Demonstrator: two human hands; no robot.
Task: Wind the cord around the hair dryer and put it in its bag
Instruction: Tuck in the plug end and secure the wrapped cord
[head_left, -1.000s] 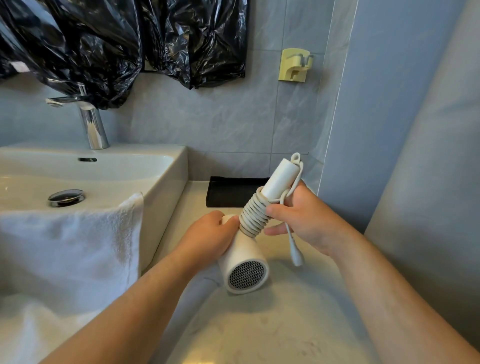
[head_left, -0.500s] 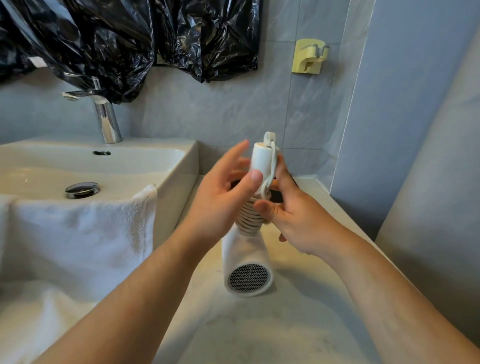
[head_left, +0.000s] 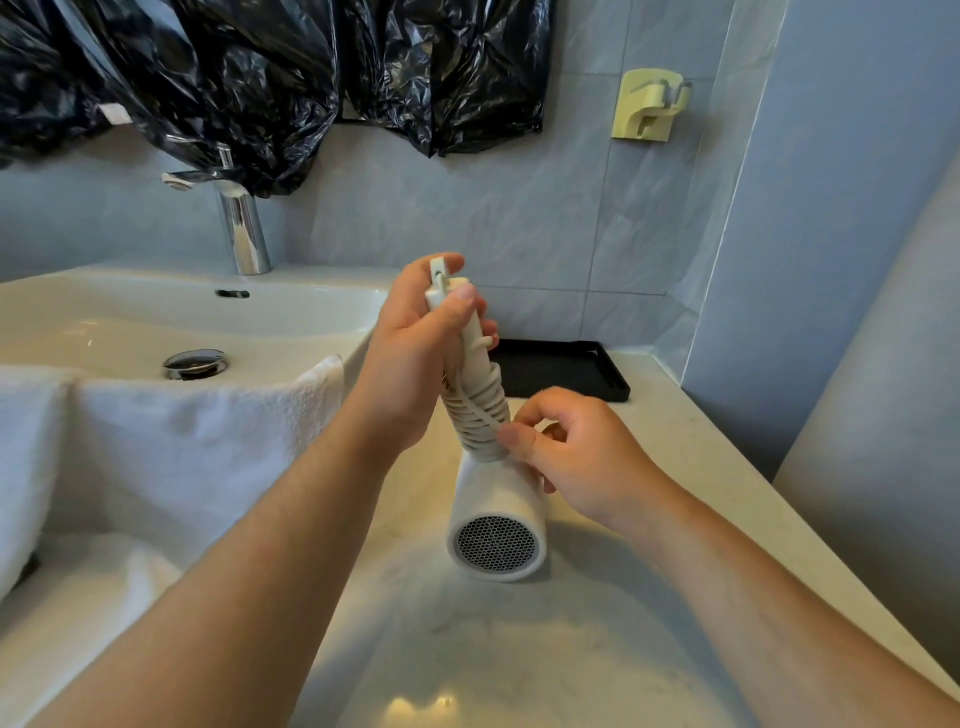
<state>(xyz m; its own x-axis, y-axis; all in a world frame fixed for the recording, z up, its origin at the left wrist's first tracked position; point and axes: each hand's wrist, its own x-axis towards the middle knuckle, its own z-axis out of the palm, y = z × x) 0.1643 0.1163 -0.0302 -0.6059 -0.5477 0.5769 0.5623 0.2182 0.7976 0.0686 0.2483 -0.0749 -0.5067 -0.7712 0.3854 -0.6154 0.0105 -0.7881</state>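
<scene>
Bathroom counter (head_left: 519, 649), black tray (head_left: 561, 366), left hand (head_left: 415, 358) gripping hair dryer (head_left: 493, 499), right hand (head_left: 582, 457) pinching cord (head_left: 478, 410)

Left hand (head_left: 415, 358) now atop handle (head_left: 475, 338); right hand (head_left: 576, 457) lowered onto cord (head_left: 478, 410).

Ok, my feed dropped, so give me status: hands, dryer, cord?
Left hand grips dryer handle top. Right hand pinches cord at the coil. Cord wound on handle, not bagged. Towel and tray nearby, not touching.
</scene>
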